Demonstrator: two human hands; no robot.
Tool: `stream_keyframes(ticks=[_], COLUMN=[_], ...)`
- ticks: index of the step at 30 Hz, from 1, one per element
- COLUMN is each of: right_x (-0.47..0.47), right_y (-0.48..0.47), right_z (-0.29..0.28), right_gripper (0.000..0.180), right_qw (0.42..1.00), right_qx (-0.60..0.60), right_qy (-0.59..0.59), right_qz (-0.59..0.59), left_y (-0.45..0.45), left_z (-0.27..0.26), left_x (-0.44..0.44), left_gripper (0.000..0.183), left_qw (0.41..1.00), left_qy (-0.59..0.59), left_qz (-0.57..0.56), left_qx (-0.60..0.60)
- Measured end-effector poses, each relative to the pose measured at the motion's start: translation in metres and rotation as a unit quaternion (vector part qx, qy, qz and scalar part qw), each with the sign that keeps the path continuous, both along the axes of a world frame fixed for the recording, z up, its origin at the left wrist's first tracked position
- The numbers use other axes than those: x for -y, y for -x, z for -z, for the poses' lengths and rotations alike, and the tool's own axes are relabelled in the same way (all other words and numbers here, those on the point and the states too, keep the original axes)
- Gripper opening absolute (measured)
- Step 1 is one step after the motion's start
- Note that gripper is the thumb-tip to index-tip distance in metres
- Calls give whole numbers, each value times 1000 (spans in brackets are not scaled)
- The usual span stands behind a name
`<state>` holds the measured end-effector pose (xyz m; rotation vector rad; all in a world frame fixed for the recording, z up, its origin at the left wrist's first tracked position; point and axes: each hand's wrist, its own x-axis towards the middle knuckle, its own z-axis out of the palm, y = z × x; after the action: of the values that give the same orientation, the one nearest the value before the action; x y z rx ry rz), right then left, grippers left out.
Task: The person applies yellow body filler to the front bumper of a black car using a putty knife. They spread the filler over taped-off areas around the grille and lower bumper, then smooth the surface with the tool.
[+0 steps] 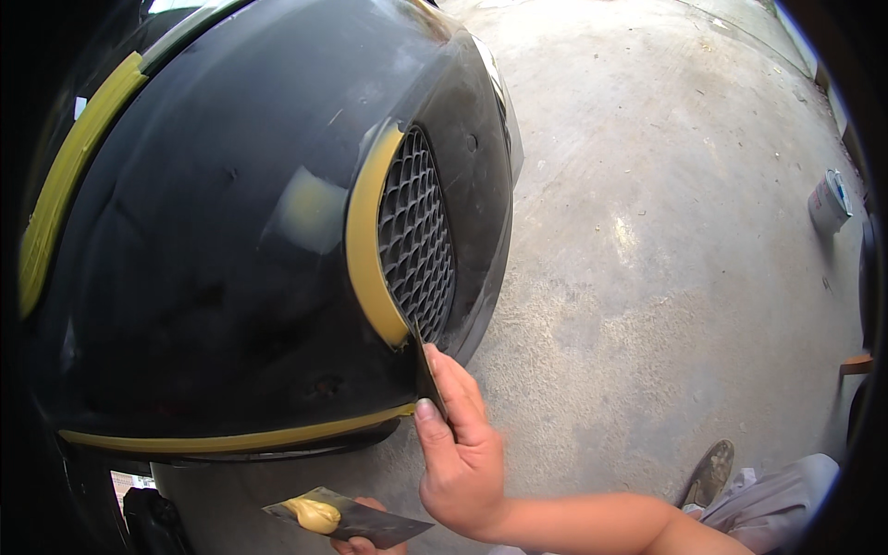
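Observation:
My right hand grips a thin dark filler spreader, seen nearly edge-on. Its tip is at the lower end of a smooth yellow body-filler band. That band curves along the left rim of a black honeycomb grille in a black car bumper. Low in the picture, my left hand holds a flat metal plate bearing a lump of yellow filler. The picture's lower edge cuts off most of that hand.
Yellow strips, tape or filler, follow the bumper's left seam and lower edge. A dull sanded patch lies left of the grille. A can stands on the concrete floor. A shoe shows at lower right.

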<state>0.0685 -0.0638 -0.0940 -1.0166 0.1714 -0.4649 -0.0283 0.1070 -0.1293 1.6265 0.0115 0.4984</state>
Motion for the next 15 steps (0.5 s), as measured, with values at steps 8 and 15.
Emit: stream_keyframes(ticks=[8,15], right_x=[-10,48], right_y=[14,20], right_z=[4,20], right_gripper=[41,36], right_qw=[992,994], right_qx=[64,79], right_qy=[105,48], right_qz=[-14,-59], left_y=[-2,-13], left_z=[3,12], left_x=[-2,-4], left_gripper=[52,36], left_qw=[998,995], left_qy=[26,0], left_qz=[44,94], left_qx=[24,39])
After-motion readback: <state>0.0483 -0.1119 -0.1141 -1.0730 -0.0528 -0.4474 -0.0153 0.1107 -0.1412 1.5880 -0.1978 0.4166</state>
